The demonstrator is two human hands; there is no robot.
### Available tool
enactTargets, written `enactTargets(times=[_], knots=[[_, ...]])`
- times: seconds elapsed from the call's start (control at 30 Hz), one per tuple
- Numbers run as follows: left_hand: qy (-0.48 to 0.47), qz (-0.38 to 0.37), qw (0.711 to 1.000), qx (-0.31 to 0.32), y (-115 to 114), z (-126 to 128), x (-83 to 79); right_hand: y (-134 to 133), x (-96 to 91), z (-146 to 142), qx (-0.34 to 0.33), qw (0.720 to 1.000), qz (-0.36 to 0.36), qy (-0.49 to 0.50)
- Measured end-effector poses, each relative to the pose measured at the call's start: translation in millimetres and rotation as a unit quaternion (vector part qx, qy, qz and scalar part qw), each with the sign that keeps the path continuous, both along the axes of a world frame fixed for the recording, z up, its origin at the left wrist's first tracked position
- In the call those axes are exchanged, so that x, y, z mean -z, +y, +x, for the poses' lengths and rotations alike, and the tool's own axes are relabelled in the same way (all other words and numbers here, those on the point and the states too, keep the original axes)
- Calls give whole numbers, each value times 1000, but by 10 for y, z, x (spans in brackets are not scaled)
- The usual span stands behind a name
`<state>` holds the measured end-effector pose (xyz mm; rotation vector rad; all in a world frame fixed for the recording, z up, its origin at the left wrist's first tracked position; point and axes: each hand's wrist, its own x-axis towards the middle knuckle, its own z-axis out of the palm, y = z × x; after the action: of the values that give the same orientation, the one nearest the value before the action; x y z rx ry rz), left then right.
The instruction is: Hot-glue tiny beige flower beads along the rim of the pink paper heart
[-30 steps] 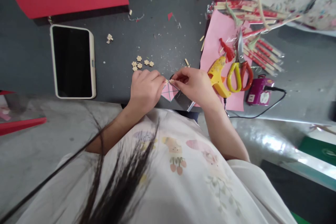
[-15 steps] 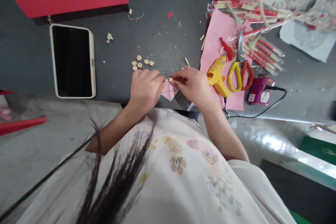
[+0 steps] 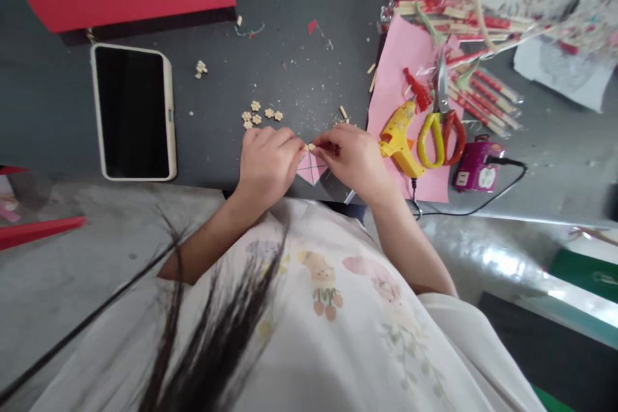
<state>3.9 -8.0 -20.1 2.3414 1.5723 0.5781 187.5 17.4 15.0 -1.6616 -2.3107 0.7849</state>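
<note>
1. Pink lined piece [image 3: 311,171]: between the two hands, near the front edge of the dark table [image 3: 207,135]. Small tan flower [image 3: 310,147] at its top edge.
2. Right hand [image 3: 356,159]: thumb and forefinger pinching the small tan flower.
3. Left hand [image 3: 269,161]: fingers curled, tips beside that flower; exact grip too small to tell.
4. Loose tan flowers [image 3: 257,120]: grouped just beyond left hand.
5. Rightward: yellow glue gun [image 3: 400,140], scissors [image 3: 437,135] on pink sheet [image 3: 392,58].
6. Far left: dark-screened phone [image 3: 132,112], lying flat.
</note>
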Motion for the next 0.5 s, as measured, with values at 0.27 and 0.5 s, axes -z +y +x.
enactTargets(times=[0.27,0.5], knots=[[-6,5,1000,-6,2,7,35,-7,-43,-66,-38,994,32,-100],[-3,21,1000,3,16,0,40,-18,-83,-118,-108,978,77,-160]])
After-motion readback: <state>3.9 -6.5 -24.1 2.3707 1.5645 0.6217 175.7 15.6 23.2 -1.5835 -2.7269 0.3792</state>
